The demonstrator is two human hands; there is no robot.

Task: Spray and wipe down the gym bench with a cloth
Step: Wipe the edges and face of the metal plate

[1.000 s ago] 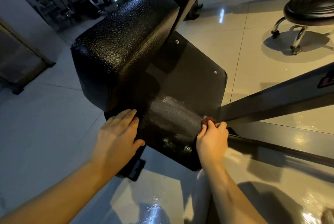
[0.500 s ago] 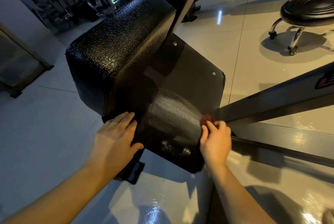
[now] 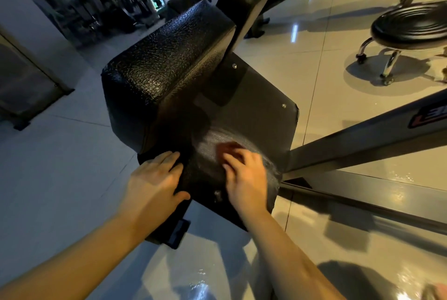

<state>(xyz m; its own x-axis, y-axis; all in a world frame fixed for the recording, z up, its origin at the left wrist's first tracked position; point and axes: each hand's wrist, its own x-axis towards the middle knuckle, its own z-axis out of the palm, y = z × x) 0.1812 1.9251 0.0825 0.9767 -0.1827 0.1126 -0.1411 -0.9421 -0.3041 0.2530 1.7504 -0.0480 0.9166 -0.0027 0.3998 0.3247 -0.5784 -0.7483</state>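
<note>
The gym bench point(image 3: 169, 70) has a wet smear point(image 3: 205, 142) on its near part. The left hand point(image 3: 154, 178), fingers flat, steadies the bench's near edge. The right hand point(image 3: 246, 178), blurred, seems to clutch the reddish cloth point(image 3: 227, 148) on that smear; overlapping strokes toward the bench's dry corners would serve best.

The pad point(image 3: 169, 70) is black leather-like upholstery, coarsely pebbled, with a dull sheen. The panel point(image 3: 261, 111) beside it is flatter and matt, with bright metal screws point(image 3: 283, 105) and a greyish streaked smear point(image 3: 212, 139) at mid-frame. The reddish cloth point(image 3: 228, 148) there is too blurred to show weave. The floor point(image 3: 326, 70) is glossy tile. The beam point(image 3: 362, 145) at right is matt dark metal. The stool point(image 3: 408, 26), upper right, has a shiny ribbed seat on chromed legs.
</note>
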